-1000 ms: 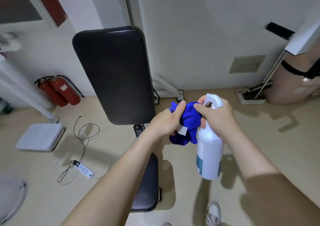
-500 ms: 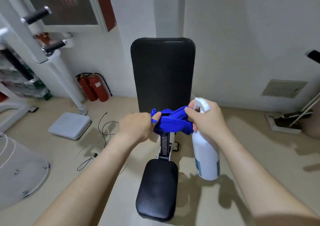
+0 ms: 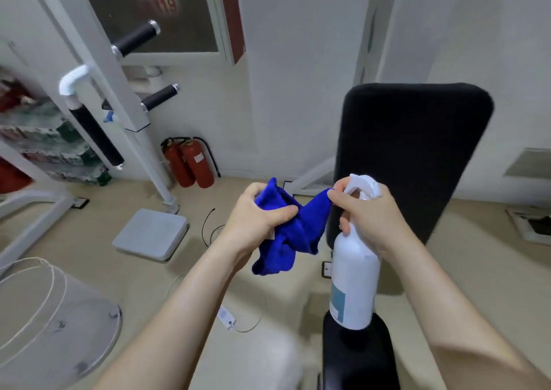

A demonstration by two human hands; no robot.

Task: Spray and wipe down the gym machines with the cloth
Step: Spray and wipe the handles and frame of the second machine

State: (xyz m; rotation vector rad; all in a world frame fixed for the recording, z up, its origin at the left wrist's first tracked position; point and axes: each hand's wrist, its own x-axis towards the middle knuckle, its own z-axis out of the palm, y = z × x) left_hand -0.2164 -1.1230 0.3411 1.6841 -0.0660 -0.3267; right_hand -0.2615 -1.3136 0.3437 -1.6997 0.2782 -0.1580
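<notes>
View from the head, looking down at two bare forearms reaching into the middle of the frame. The left hand grips one end of a blue cloth, fingers curled around a bunched fold and thumb pressed across the top. The cloth stretches across to the right hand, which pinches its other corner between thumb and forefinger. The rest of the cloth hangs in loose folds below and between the hands.

The same right hand also holds a white spray bottle. Its other fingers wrap the neck just under the trigger head, and the bottle hangs upright with a pale blue label near its base.

Behind the bottle, in the right half of the frame, stands the black padded backrest of a weight bench, tilted up against a white wall. The black bench seat sits at the bottom edge, directly under the bottle.

In the upper left a white machine frame carries short black-gripped handles. Two red fire extinguishers stand against the wall, left of centre. On the beige floor lie a flat white square platform, thin loose cables and a white power strip. A round wire-framed object fills the lower left corner; what it is cannot be told.
</notes>
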